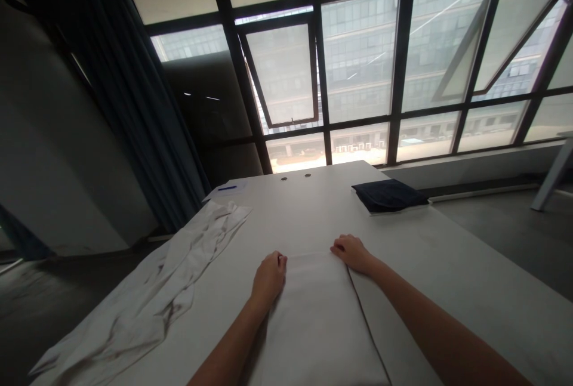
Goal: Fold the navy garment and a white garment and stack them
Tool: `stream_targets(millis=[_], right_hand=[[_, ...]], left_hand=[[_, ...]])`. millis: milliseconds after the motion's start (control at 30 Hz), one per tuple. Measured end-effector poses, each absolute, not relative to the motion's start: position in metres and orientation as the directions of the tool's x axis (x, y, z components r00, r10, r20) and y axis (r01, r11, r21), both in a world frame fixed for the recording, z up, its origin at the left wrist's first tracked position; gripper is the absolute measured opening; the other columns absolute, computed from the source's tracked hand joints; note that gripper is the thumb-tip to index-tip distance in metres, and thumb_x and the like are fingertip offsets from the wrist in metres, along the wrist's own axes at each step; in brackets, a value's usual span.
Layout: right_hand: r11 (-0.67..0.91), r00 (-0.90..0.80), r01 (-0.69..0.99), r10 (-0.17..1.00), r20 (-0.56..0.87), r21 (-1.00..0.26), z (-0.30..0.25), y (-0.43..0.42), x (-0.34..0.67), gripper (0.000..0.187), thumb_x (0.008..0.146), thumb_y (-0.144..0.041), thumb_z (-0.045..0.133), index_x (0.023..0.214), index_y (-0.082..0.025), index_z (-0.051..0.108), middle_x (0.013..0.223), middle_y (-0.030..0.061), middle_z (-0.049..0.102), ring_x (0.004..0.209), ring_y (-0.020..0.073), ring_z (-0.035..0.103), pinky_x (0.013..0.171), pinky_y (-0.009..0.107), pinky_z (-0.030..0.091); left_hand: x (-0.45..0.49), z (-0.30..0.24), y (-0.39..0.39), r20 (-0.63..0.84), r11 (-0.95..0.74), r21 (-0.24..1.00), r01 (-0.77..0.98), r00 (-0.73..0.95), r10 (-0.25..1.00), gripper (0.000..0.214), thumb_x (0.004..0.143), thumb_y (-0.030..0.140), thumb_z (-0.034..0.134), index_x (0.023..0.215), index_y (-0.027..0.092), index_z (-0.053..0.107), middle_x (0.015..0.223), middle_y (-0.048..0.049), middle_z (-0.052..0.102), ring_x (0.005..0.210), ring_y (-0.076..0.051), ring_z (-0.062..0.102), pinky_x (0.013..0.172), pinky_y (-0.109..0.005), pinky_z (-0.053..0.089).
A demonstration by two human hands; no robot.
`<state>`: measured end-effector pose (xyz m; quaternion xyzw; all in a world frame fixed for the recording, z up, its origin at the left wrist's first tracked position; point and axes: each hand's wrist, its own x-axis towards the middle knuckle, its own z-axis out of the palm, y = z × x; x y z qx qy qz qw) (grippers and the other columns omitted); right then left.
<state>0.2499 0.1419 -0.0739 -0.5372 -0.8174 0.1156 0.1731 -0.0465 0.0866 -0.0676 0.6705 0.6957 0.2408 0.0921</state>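
A smooth white piece of cloth (320, 320) lies flat on the white table (304, 213), running from its far edge down past the bottom of the view. My left hand (270, 275) is closed at the cloth's far left corner, the fingertips pinching its edge. At the far right corner, my right hand (353, 252) is also closed on the cloth, with the fingers curled over the edge. Along the right side the cloth's border shows as a dark line. Its near end is out of view.
A crumpled white cloth (152, 290) spreads along the table's left side. Folded dark blue fabric (389, 194) rests on something white at the right edge. A blue pen (227, 188) lies on paper at the far left corner. Windows (358, 64) stand beyond the table.
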Motion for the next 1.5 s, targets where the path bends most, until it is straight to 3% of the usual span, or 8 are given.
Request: stream_targets(millis=[133,400,700,900,1033,1167,1267,1500], right_hand=[[0.381,-0.34,0.837,0.924,0.172,-0.394,-0.075,0.142,0.249,0.026,0.097,-0.036,0.05,0.091,-0.021,0.07,0.094,0.0041,0.069,0.088,0.0178,0.057,0.079,0.028,0.035],[0.363,-0.32,0.846,0.932,0.171,-0.391,-0.077,0.139,0.248,0.035,0.096,-0.046,0.051,0.082,-0.021,0.071,0.091,0.0049,0.069,0.091,0.0203,0.056,0.08,0.031,0.034],[0.366,-0.335,0.853,0.931,0.148,-0.372,-0.075,0.135,0.248,0.025,0.094,-0.041,0.055,0.085,-0.023,0.07,0.092,0.0038,0.069,0.091,0.0204,0.056,0.08,0.032,0.035],[0.335,-0.292,0.874,0.941,0.17,-0.353,-0.061,0.128,0.245,0.019,0.09,-0.035,0.058,0.099,-0.021,0.067,0.103,0.0085,0.068,0.099,0.0253,0.057,0.086,0.037,0.038],[0.465,-0.409,0.816,0.884,0.225,-0.344,-0.054,0.108,0.223,0.031,0.09,-0.02,0.05,0.116,-0.025,0.066,0.128,0.0081,0.064,0.121,0.0239,0.052,0.104,0.037,0.033],[0.62,-0.594,0.72,0.783,0.184,-0.312,-0.069,0.082,0.198,0.057,0.097,-0.041,0.042,0.147,-0.013,0.046,0.156,0.0172,0.04,0.146,0.033,0.029,0.118,0.052,0.016],[0.639,-0.623,0.708,0.766,0.158,-0.301,-0.08,0.07,0.194,0.07,0.099,-0.052,0.035,0.154,-0.009,0.035,0.162,0.0193,0.023,0.151,0.0353,0.016,0.121,0.056,0.007],[0.634,-0.637,0.674,0.759,0.136,-0.379,-0.08,0.076,0.228,0.069,0.101,-0.057,0.03,0.157,-0.016,0.028,0.164,0.0116,0.02,0.152,0.0283,0.012,0.123,0.051,0.005]], left_hand=[[-0.049,-0.065,0.084,0.18,0.019,0.431,0.902,-0.107,0.978,0.037,0.105,0.038,0.035,0.085,0.021,0.061,0.081,-0.0068,0.071,0.075,-0.02,0.064,0.067,-0.028,0.035],[-0.045,-0.068,0.078,0.184,0.057,0.325,0.944,-0.122,0.975,0.027,0.103,0.037,0.039,0.095,0.021,0.06,0.095,-0.0087,0.07,0.084,-0.022,0.064,0.068,-0.029,0.035],[-0.048,-0.072,0.08,0.175,0.044,0.267,0.963,-0.093,0.98,0.02,0.1,0.031,0.045,0.093,0.021,0.06,0.092,-0.0073,0.069,0.079,-0.022,0.064,0.068,-0.029,0.039],[-0.044,-0.058,0.077,0.256,-0.159,0.229,0.96,0.098,0.962,0.029,0.096,0.018,0.047,0.12,0.021,0.063,0.121,-0.0129,0.065,0.115,-0.027,0.058,0.098,-0.04,0.04],[-0.03,-0.056,0.072,0.251,-0.399,0.216,0.891,0.344,0.905,0.041,0.096,0.013,0.045,0.127,0.032,0.064,0.138,-0.0023,0.06,0.132,-0.02,0.049,0.114,-0.036,0.031],[-0.024,-0.071,0.065,0.202,-0.531,0.207,0.822,0.495,0.845,0.047,0.101,0.021,0.039,0.146,0.027,0.048,0.151,-0.0048,0.049,0.139,-0.022,0.045,0.118,-0.042,0.03],[-0.032,-0.079,0.059,0.128,-0.518,0.157,0.841,0.503,0.855,0.053,0.104,0.039,0.037,0.155,0.025,0.034,0.161,-0.0061,0.033,0.148,-0.026,0.03,0.121,-0.047,0.021],[-0.056,-0.075,0.049,0.031,-0.405,0.171,0.898,0.406,0.913,0.066,0.101,0.06,0.034,0.158,0.028,0.025,0.163,-0.0043,0.026,0.151,-0.026,0.021,0.123,-0.045,0.015]])
